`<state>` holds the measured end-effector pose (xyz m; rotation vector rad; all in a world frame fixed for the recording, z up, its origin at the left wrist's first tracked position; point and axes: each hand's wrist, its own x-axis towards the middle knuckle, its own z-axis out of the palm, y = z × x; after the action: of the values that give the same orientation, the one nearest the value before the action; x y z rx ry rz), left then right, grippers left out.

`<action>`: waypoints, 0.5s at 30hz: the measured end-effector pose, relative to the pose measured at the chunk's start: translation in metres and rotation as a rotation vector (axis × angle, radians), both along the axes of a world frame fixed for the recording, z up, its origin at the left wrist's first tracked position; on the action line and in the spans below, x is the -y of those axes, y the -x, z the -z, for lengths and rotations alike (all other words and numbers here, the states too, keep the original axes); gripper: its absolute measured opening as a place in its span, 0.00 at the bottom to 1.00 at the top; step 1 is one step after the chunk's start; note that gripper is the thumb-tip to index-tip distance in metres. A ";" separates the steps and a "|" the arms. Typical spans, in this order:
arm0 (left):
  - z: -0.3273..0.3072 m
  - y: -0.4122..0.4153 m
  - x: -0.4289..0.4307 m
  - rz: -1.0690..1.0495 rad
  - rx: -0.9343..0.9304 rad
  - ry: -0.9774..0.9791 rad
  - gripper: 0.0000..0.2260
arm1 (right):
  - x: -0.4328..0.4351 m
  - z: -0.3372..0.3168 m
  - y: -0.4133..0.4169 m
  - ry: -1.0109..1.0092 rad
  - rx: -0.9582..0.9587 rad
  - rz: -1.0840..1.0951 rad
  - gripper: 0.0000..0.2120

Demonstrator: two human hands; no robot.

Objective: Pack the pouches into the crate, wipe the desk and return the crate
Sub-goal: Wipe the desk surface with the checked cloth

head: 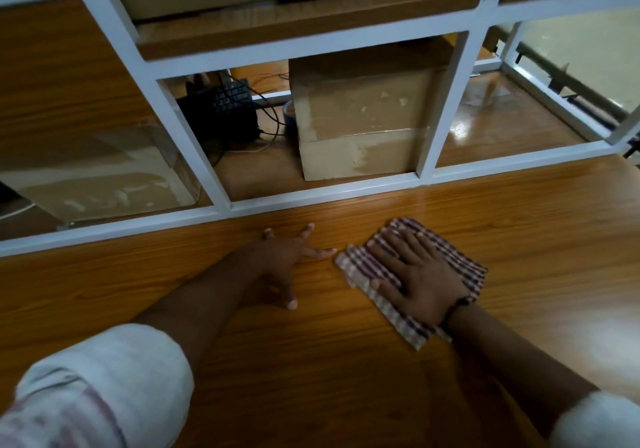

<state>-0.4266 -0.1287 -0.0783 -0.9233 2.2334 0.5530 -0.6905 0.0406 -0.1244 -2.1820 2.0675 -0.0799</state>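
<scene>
At far left, sleeve [104, 378]: pale, rolled up above the forearm, low in the view.
Left box [104, 177]: brown cardboard with torn tape marks, behind a pane of the white frame [311, 193] that runs along the back edge of the tabletop.
Dark device [225, 108]: black and keyed like a keyboard, standing tilted in the next opening of the frame, with thin cables trailing beside it.
Left hand [287, 260]: fingers splayed wide, the tips and thumb planted on the tabletop [311, 378] and the palm lifted off it; it holds nothing.
Tabletop: glossy wood grain, carrying both hands and the cloth.
Middle box [360, 118]: cardboard, behind the frame, just right of the dark device.
Cloth [358, 269]: checked in purple and white, lying flat on the tabletop just right of the left hand, one corner close to that hand's fingertips.
Right hand [415, 274]: palm down on the cloth, fingers straight and slightly apart, pressing it flat.
Wristband [459, 302]: dark, around the right wrist, over the cloth's near edge.
Right sleeve [595, 420]: pale, at the bottom right corner.
</scene>
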 end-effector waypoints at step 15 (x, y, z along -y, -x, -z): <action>-0.015 0.006 -0.006 0.081 0.009 0.019 0.56 | -0.074 -0.003 -0.053 0.018 0.004 -0.075 0.33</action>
<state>-0.4325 -0.1223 -0.0633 -0.8386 2.2608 0.4910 -0.6380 0.1149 -0.1217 -2.2659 1.9879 -0.0955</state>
